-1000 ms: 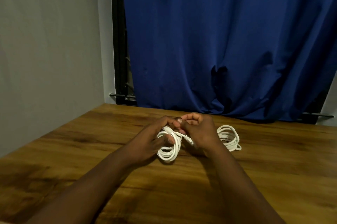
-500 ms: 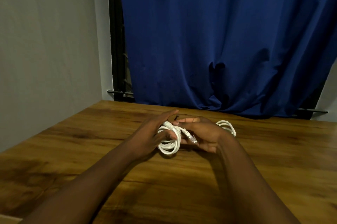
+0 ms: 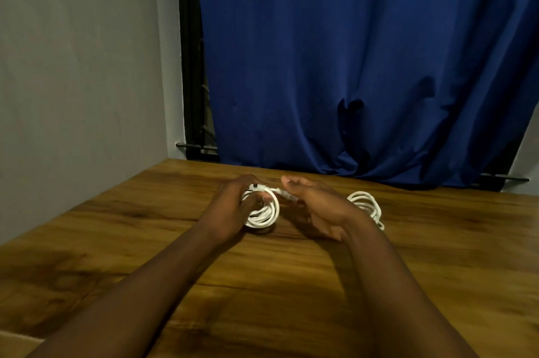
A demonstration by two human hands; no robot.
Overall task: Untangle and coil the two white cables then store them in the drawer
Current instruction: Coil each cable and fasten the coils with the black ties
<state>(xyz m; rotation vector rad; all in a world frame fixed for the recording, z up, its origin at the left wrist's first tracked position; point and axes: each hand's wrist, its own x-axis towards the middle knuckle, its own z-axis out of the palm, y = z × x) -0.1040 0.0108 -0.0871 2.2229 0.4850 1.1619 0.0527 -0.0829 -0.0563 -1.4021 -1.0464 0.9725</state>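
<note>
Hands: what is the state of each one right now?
Left hand: grips the coiled white cable.
Right hand: open, fingers relaxed, beside that cable's plug.

No text, label, brand, number or sign can be read anywhere in view. Surfaces checked: left cable coil point(image 3: 262, 213), right cable coil point(image 3: 366, 206), wooden table point(image 3: 262, 284), blue curtain point(image 3: 350, 66) and grey wall point(image 3: 73, 80) — all plain. The left cable coil's plug end is too small and blurred to show any marking.
</note>
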